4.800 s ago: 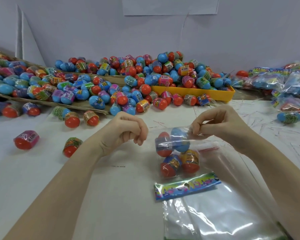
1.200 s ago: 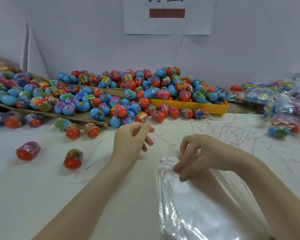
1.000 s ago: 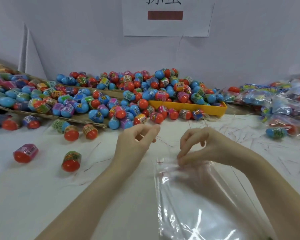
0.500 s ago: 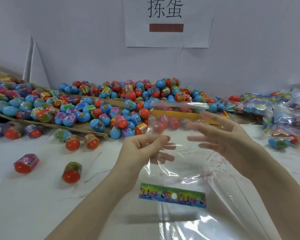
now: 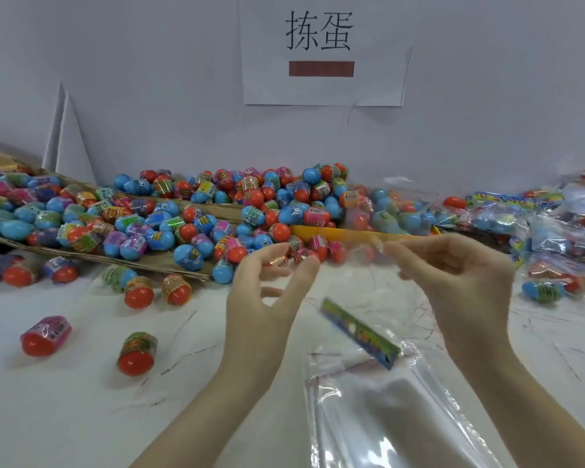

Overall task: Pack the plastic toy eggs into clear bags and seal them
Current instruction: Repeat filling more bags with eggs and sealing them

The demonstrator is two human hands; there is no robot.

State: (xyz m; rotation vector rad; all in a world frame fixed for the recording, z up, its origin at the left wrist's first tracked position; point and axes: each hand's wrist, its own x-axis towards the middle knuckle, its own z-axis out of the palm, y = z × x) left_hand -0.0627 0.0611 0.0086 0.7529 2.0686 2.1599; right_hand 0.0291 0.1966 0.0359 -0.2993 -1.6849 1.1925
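Both hands up over tabletop (image 5: 81, 400): left hand (image 5: 264, 298) & right hand (image 5: 460, 285) pinch empty clear bag (image 5: 362, 298) w/ curled fingers, egg pile (image 5: 217, 211) behind.

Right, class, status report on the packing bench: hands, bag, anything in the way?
Left hand and right hand pinch an empty clear bag by its top edge. No eggs inside. Loose eggs left, clear of it.

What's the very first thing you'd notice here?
The huge heap of blue and orange toy eggs spilling along the back of the white table. In front, the left hand and right hand hold up a clear bag. A paper sign hangs on the wall above.
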